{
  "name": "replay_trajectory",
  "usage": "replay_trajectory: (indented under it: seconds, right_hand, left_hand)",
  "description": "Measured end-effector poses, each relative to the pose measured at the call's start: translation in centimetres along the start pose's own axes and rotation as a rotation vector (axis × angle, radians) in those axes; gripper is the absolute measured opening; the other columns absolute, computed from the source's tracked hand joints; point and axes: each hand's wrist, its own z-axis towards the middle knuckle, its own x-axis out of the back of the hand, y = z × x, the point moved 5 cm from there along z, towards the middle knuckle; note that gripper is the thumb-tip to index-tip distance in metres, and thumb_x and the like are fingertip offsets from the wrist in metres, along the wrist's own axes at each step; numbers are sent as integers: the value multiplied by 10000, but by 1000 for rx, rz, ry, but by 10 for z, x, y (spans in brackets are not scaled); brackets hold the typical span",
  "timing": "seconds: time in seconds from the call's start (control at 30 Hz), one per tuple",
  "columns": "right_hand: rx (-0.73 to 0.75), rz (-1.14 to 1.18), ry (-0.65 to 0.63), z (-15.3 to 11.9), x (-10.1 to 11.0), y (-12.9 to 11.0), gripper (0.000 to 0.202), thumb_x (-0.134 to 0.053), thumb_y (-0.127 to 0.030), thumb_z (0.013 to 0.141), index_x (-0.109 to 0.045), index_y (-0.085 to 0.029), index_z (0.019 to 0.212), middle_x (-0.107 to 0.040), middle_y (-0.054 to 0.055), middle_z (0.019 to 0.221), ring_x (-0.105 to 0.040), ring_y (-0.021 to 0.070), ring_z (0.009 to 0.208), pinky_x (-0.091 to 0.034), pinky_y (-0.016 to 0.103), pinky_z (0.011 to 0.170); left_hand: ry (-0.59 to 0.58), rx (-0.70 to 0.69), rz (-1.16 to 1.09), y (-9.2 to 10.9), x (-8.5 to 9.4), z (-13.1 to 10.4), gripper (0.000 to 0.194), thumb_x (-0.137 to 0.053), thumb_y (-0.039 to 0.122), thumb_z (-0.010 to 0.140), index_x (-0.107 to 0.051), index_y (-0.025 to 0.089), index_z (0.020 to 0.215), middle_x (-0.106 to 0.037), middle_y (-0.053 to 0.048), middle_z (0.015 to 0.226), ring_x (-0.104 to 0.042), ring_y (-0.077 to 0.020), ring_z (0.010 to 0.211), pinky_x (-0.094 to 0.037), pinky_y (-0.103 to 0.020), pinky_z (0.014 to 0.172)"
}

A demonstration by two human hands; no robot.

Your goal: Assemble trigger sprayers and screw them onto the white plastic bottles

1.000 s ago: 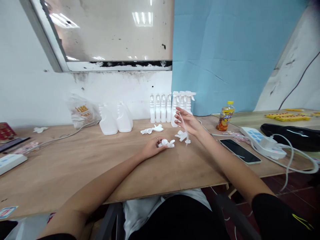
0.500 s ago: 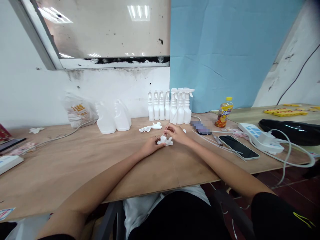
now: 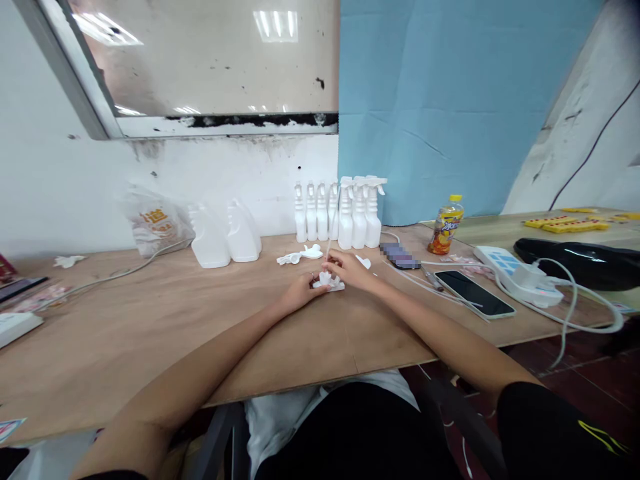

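Note:
A white plastic spray head (image 3: 334, 284) lies on its side on the brown table, with the fingers of my left hand (image 3: 300, 291) closed on its left side. My right hand (image 3: 349, 268) pinches a thin clear tube (image 3: 329, 248) that stands nearly upright over the spray head. Whether the tube's lower end sits inside the head cannot be made out. Just behind my hands are loose white spray parts (image 3: 300, 254), and another white part (image 3: 367, 263) lies to the right, partly behind my right hand.
Several white bottles (image 3: 311, 217) line the wall, some with spray heads (image 3: 373, 213). Two larger white bottles (image 3: 210, 240) and a plastic bag (image 3: 155, 223) stand left. Rightward are a drink bottle (image 3: 447, 227), phones (image 3: 475, 293), cables and a power strip (image 3: 520, 277).
My right hand has shifted slightly, and the tube has gone from slanted to nearly upright. More of the white part behind my right hand shows. My left hand keeps its hold.

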Motion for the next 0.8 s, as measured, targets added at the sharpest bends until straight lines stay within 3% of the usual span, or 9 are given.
replay_trajectory:
  seconds: [0.4, 0.57, 0.67, 0.73, 0.8]
  right_hand:
    - [52, -278, -93, 9, -7, 9, 273, -519, -237, 873, -384, -199, 639, -457, -29, 606, -402, 129, 608, -265, 264, 594]
    - [83, -303, -124, 7, -16, 8, 265, -505, -197, 870, -374, -200, 639, -450, -25, 625, -419, 136, 625, -293, 275, 615]
    - [138, -228, -76, 1, -15, 11, 232, -516, -291, 917, -487, -192, 710, -544, 15, 745, -509, 170, 758, -380, 298, 722]
    - [103, -105, -24, -4, -10, 20, 188, -626, -374, 867, -581, -192, 886, -606, 58, 966, -557, 197, 907, -424, 326, 811]
    - [-22, 59, 10, -7, -7, 36, 420, -766, -421, 738, -597, -204, 1057, -600, 81, 1139, -580, 212, 975, -458, 345, 837]
  left_hand:
    - [46, -22, 24, 0, 0, 4, 393, -590, 544, 831, -663, 172, 939, -566, 17, 719, -469, -154, 675, -336, -273, 627]
    - [87, -31, 21, -5, 0, 7, 395, -621, 546, 797, -657, 159, 870, -544, 23, 685, -457, -146, 656, -338, -274, 621]
    - [74, -11, -40, -9, 1, 8, 415, -641, 552, 789, -670, 158, 916, -586, 13, 712, -484, -151, 667, -369, -277, 629]
    - [110, 12, -111, -12, 6, 7, 447, -634, 575, 797, -672, 157, 949, -617, 0, 745, -514, -160, 687, -395, -282, 641]
    - [191, 26, -214, -15, 12, 5, 478, -618, 594, 813, -665, 152, 986, -645, -19, 785, -549, -173, 716, -419, -288, 649]
